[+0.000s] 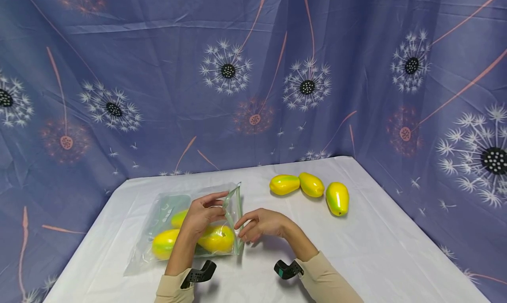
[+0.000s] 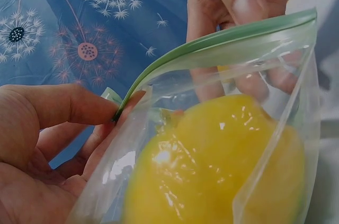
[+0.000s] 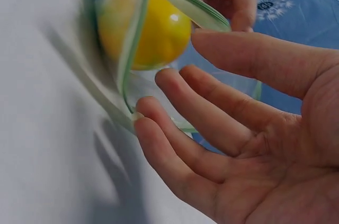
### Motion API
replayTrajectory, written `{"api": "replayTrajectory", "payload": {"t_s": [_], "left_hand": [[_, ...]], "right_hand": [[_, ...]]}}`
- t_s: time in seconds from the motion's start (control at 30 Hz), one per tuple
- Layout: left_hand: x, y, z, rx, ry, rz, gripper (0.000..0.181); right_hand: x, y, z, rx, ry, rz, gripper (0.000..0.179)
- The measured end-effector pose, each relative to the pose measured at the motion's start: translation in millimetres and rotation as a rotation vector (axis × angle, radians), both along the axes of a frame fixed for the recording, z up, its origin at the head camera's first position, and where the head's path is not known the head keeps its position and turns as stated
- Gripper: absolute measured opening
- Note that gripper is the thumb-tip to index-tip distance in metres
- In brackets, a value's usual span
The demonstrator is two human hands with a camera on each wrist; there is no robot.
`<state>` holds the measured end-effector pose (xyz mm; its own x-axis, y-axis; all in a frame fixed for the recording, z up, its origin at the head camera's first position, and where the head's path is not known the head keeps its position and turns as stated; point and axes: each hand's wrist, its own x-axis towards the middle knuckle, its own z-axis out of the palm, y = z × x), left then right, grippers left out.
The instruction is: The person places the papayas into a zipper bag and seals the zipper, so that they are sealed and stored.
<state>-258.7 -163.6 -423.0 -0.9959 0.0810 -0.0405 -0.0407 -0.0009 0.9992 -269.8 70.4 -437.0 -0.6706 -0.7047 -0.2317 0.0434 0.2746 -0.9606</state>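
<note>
A clear zip bag (image 1: 160, 206) with a green-edged mouth lies on the left of the table with yellow-green papayas inside. One papaya (image 2: 212, 155) sits just within the mouth, and another papaya (image 1: 164, 245) lies deeper in. My left hand (image 1: 203, 212) pinches the rim between thumb and fingers, lifting that side so the mouth gapes. At the opening, my right hand (image 1: 263, 226) has its fingers loosely bent and nothing between thumb and fingers. In the right wrist view its fingertips (image 3: 145, 123) are right at the green rim (image 3: 132, 49).
Three loose papayas are at the table's back right: a left one (image 1: 284, 185), a middle one (image 1: 311, 185) close beside it, and a right one (image 1: 337, 199) nearer me. A white cloth (image 1: 380, 250) covers the table. Patterned blue fabric (image 1: 178, 118) hangs behind and at the sides.
</note>
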Motion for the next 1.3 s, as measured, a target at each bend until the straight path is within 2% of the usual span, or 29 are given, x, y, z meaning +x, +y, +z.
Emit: {"api": "replayTrajectory", "payload": {"t_s": [0.27, 0.37, 0.6, 0.83, 1.03, 1.3], "left_hand": [[-0.2, -1.8, 0.5, 0.011, -0.013, 0.012, 0.052], [-1.2, -0.6, 0.7, 0.014, -0.009, 0.014, 0.052], [-1.9, 5.8, 0.7, 0.038, -0.006, 0.000, 0.052], [-2.4, 7.2, 0.1, 0.039, -0.009, 0.002, 0.052], [-1.5, 4.7, 0.6, 0.033, -0.008, 0.007, 0.052], [1.2, 1.0, 1.6, 0.030, -0.009, 0.007, 0.053]], "right_hand": [[-6.6, 13.1, 11.6, -0.023, 0.046, -0.122, 0.045], [-10.8, 21.5, 17.1, -0.002, 0.092, -0.165, 0.043], [-21.8, 56.3, 38.0, 0.097, 0.249, -0.264, 0.045], [-24.4, 92.3, 54.0, 0.163, 0.352, -0.360, 0.055], [-27.0, 129.7, 57.1, 0.290, 0.409, -0.463, 0.062], [-26.5, 176.9, 59.9, 0.401, 0.495, -0.535, 0.065]]}}
